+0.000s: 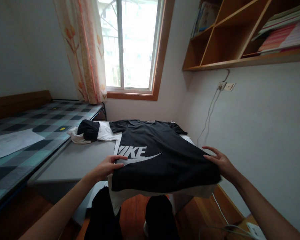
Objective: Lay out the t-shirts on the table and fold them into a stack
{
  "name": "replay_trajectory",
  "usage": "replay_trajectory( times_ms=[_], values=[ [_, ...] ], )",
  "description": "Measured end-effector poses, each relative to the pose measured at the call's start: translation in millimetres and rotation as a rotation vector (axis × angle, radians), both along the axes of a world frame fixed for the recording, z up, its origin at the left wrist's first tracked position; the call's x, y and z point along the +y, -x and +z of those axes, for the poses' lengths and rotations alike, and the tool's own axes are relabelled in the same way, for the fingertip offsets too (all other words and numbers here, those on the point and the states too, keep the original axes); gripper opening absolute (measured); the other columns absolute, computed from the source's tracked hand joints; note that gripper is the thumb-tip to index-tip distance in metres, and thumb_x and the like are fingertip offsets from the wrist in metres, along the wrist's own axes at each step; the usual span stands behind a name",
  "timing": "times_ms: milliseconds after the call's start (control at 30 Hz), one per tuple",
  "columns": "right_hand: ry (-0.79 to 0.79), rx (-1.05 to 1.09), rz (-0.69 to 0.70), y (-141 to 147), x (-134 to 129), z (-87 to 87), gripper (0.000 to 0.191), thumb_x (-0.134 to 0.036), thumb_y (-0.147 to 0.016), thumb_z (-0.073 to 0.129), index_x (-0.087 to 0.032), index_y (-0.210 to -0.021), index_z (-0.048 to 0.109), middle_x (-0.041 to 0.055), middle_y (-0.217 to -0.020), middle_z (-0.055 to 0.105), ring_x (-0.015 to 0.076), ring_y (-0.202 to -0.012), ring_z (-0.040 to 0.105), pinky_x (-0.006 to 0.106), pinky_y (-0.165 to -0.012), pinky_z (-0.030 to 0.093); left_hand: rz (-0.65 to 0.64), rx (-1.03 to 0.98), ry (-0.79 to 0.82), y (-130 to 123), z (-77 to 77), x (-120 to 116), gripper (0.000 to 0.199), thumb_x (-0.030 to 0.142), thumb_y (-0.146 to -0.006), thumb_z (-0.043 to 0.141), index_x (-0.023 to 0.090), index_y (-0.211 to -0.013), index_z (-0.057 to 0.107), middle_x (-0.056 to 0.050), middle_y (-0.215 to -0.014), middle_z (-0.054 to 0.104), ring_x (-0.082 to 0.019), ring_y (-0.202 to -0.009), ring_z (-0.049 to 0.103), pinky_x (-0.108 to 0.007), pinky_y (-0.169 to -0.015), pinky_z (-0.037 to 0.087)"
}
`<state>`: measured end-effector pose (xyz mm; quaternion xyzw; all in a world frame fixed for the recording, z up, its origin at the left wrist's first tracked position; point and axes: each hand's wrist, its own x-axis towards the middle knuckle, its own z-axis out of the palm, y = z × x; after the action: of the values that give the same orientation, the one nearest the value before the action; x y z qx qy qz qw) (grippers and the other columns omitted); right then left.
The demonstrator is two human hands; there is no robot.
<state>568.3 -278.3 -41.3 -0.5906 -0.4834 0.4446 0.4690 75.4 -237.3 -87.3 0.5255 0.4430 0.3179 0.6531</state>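
Observation:
A black T-shirt point(162, 140) with a large white-grey logo and a pale lower edge lies spread over a grey-white table point(77, 161), its hem hanging past the front edge. My left hand point(111, 165) grips the shirt's left side beside the logo, thumb and fingers on the fabric. At the right, my right hand point(220, 161) holds the shirt's lower right side, lifting it a little. Another bundle of black and white cloth point(88, 130) lies at the table's back left, touching the shirt's left sleeve.
On the left is a bed with a checked cover point(57, 115) and white paper point(15, 141) on it. A window point(132, 46) and curtain point(86, 50) are behind. Wooden shelves point(230, 36) hang at upper right, above a socket point(225, 86) with a cable.

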Motion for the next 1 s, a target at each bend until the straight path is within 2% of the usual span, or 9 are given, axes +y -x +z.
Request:
replay_trajectory(
  times_ms=[67,200,300,367,467,567,667,833,1000],
  values=[
    [0.056,-0.013,-0.01,-5,-5,-0.3,0.079,-0.047,-0.067,0.078,-0.022,-0.135,0.047,0.0067,-0.086,0.075,0.0227,-0.072,0.071,0.032,-0.064,0.057,-0.008,0.01,0.021,3,-1.3,-2,0.059,0.038,-0.064,0.082,0.017,-0.117,0.066,-0.004,-0.087,0.068,-0.013,-0.069,0.06,-0.022,-0.061,0.046],
    [0.183,-0.094,0.208,-8,-16,-15.0,0.077,-0.044,-0.065,0.079,-0.026,-0.134,0.051,0.0062,-0.097,0.073,0.0252,-0.085,0.071,0.037,-0.073,0.057,-0.039,0.167,0.032,6,-4.6,-6,0.06,0.042,-0.065,0.08,0.019,-0.118,0.065,0.0,-0.08,0.062,-0.008,-0.059,0.053,-0.018,-0.048,0.037],
    [0.178,-0.281,0.245,-17,-21,-31.5,0.055,-0.042,-0.059,0.081,-0.022,-0.108,0.067,0.0068,-0.096,0.072,0.0259,-0.089,0.069,0.033,-0.072,0.056,-0.038,0.289,-0.016,8,-6.2,-9,0.057,0.041,-0.063,0.08,0.019,-0.114,0.068,0.003,-0.078,0.057,-0.006,-0.053,0.047,-0.017,-0.044,0.033],
    [0.155,-0.369,0.23,-26,-21,-41.5,0.04,-0.043,-0.056,0.081,-0.021,-0.087,0.069,0.0042,-0.082,0.071,0.0215,-0.075,0.067,0.028,-0.061,0.053,-0.06,0.343,-0.04,11,-5.7,-9,0.057,0.041,-0.062,0.08,0.02,-0.113,0.067,0.003,-0.076,0.056,-0.006,-0.052,0.049,-0.017,-0.044,0.036],
    [0.21,-0.471,0.242,-38,-16,-50.2,0.037,-0.049,-0.055,0.079,-0.02,-0.072,0.065,-0.0029,-0.052,0.058,0.0119,-0.046,0.052,0.021,-0.042,0.038,-0.156,0.409,-0.026,18,-0.2,-6,0.067,0.049,-0.066,0.075,0.02,-0.124,0.059,0.003,-0.07,0.059,-0.011,-0.048,0.056,-0.021,-0.044,0.042],
    [0.23,-0.55,0.122,-42,-4,-47.3,0.045,-0.061,-0.057,0.072,-0.019,-0.072,0.066,-0.0051,-0.042,0.047,0.0086,-0.034,0.038,0.021,-0.035,0.026,-0.183,0.505,-0.109,24,8.5,8,0.068,0.057,-0.073,0.064,0.016,-0.126,0.055,0.003,-0.057,0.058,-0.016,-0.044,0.058,-0.025,-0.042,0.043],
    [0.145,-0.572,-0.073,-42,17,-37.4,0.052,-0.066,-0.058,0.066,-0.018,-0.077,0.068,-0.003,-0.041,0.049,0.0108,-0.035,0.039,0.024,-0.037,0.028,-0.041,0.586,-0.37,23,12.7,33,0.053,0.056,-0.078,0.058,0.014,-0.11,0.063,0.002,-0.054,0.058,-0.015,-0.044,0.056,-0.025,-0.045,0.043],
    [-0.037,-0.582,-0.246,-42,67,-31.4,0.045,-0.06,-0.06,0.062,-0.018,-0.077,0.066,0.0003,-0.046,0.054,0.0161,-0.043,0.05,0.031,-0.046,0.041,0.131,0.645,-0.72,8,4.1,79,0.025,0.034,-0.081,0.056,0.017,-0.095,0.069,-0.004,-0.075,0.067,-0.018,-0.067,0.063,-0.029,-0.065,0.05],
    [-0.174,-0.731,-0.412,-52,124,-36.7,0.029,-0.047,-0.066,0.06,-0.02,-0.073,0.066,0.0069,-0.063,0.066,0.0224,-0.06,0.061,0.036,-0.063,0.048,0.191,0.7,-0.89,4,-3.9,112,0.025,0.022,-0.082,0.052,0.019,-0.1,0.07,-0.007,-0.098,0.066,-0.02,-0.088,0.063,-0.034,-0.083,0.05]
  ],
)
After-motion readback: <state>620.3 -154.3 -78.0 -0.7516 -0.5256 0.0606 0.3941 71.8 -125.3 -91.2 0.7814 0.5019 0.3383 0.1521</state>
